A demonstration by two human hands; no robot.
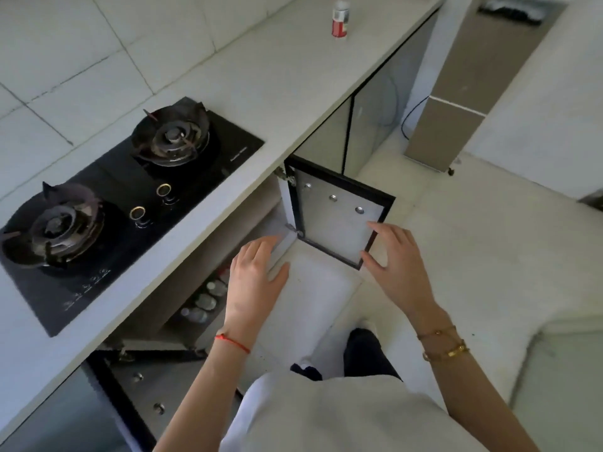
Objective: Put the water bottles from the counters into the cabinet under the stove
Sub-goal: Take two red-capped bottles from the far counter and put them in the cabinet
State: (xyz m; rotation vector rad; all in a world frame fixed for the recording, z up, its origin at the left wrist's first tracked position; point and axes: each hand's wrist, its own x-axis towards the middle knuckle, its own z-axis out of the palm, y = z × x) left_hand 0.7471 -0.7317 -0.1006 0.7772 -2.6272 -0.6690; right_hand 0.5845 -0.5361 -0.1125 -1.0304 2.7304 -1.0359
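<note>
The cabinet under the black two-burner stove (pixel 107 203) stands with both doors swung out. Several clear water bottles (pixel 205 301) stand inside, seen from above as caps in the shadow. My left hand (pixel 254 278) hovers in front of the opening, fingers apart and holding nothing. My right hand (pixel 394 259) touches the outer edge of the right cabinet door (pixel 339 220) with thumb and fingertips. One water bottle (pixel 340 17) with a red label stands upright far along the counter (pixel 267 76).
The left cabinet door (pixel 143 386) sticks out at the lower left. My legs and a dark shoe (pixel 362 347) stand on the pale floor before the cabinet. A second counter (pixel 538 102) runs along the right, with a narrow aisle between.
</note>
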